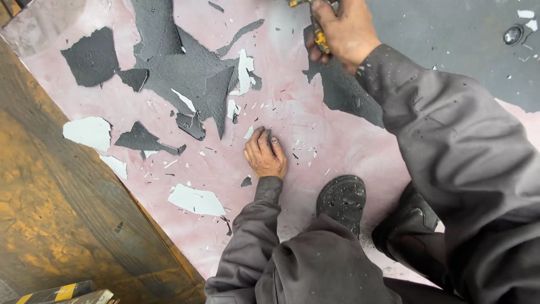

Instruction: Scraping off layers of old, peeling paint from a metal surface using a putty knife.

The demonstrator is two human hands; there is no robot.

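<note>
Scraper (319, 35), yellow-handled, long axis running away from the person, gripped in closed right hand (343, 31); left hand (265, 156) spread flat on pink floor (315, 141).

We see no packages, no labels, no signs, no screens, only bare surfaces, nothing printed or wrapped anywhere in our view

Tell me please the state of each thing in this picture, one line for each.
left hand: flat on the pink floor, holds nothing
right hand: closed around a yellow-handled tool
yellow-handled tool: gripped, mostly hidden
grey coating: partly peeled, broken into flakes
pink floor: bared, strewn with chips
black shoe: speckled with dust
</note>
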